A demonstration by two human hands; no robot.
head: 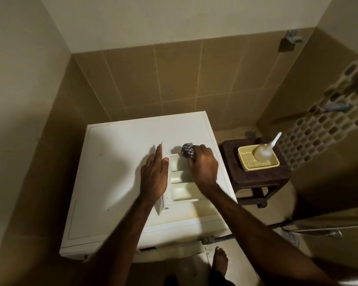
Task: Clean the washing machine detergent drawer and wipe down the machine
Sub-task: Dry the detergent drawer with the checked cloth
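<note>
The white detergent drawer (pixel 179 187) lies on top of the white washing machine (pixel 116 162), its compartments facing up. My left hand (pixel 153 174) lies along the drawer's left front panel with straight fingers, the thumb on the drawer's rim. My right hand (pixel 203 165) grips a bunched dark checked cloth (pixel 187 150) at the drawer's far compartment. The drawer's right side is hidden under my right hand and wrist.
A dark wooden stool (pixel 256 176) stands right of the machine, carrying a yellow tray (pixel 273 164) with a clear squeeze bottle (pixel 264 152). Tiled walls close in behind and on the left. Taps (pixel 335 107) jut from the right wall. My bare foot (pixel 220 259) stands before the machine.
</note>
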